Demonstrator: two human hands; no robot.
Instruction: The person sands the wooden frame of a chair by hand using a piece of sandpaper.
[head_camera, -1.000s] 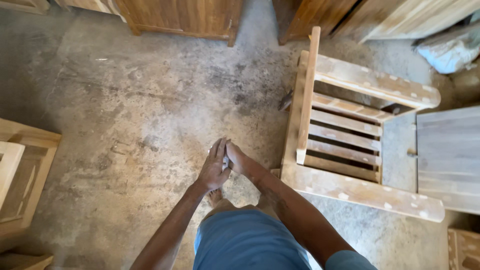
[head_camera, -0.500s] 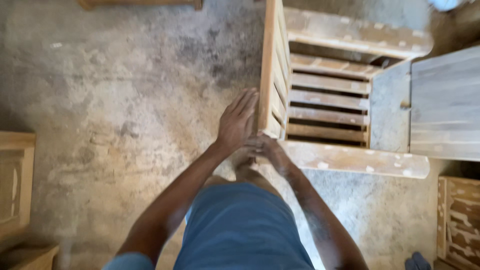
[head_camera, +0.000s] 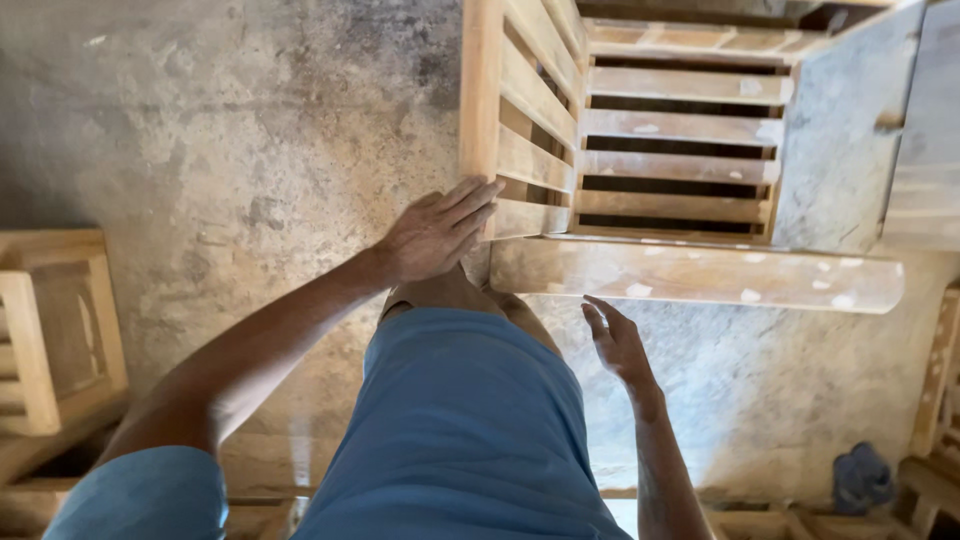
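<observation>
An unfinished wooden slatted chair (head_camera: 690, 280) stands on the concrete floor in front of me, with pale filler patches on its armrest. My left hand (head_camera: 435, 232) lies flat against the lower end of the chair's upright back post (head_camera: 480, 90), fingers stretched out and holding nothing. My right hand (head_camera: 615, 340) hovers open just below the near armrest, not touching it. My blue shorts (head_camera: 460, 420) fill the lower middle of the view.
Another bare wooden frame (head_camera: 55, 330) sits at the left edge. More wooden pieces (head_camera: 935, 400) stand at the right edge, with a dark blue object (head_camera: 860, 478) on the floor beside them. A grey board (head_camera: 850, 150) leans beside the chair.
My hands, pressed together a second ago, have parted. The left one went to the chair's post and the right one dropped below the armrest. The view has moved closer to the chair.
</observation>
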